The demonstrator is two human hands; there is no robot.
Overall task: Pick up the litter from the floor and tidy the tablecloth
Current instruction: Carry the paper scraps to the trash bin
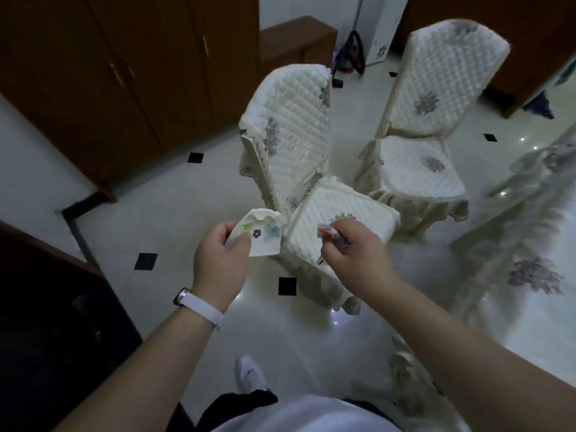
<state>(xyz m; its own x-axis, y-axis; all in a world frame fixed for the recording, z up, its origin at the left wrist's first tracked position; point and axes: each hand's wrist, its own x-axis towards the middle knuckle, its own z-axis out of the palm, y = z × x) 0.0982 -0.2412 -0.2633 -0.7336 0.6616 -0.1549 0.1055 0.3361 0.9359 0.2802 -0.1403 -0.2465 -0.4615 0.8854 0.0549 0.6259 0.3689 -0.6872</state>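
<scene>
My left hand point(218, 263) pinches a crumpled white paper cup point(260, 233) printed with small flowers, held above the floor in front of a chair. My right hand point(353, 254) is closed on a small red and white wrapper point(324, 232), part of which sticks out below the fist. Both hands hover at the same height, a little apart. The tablecloth point(526, 244), pale with grey flower prints and a lace edge, hangs over the table at the right and looks blurred.
Two chairs in quilted cream covers stand ahead, one close point(311, 194) and one further right point(427, 120). Brown wooden cabinets point(124, 73) line the left wall. The white tiled floor point(174, 213) has small black inset squares. My white shoe point(251, 374) is below.
</scene>
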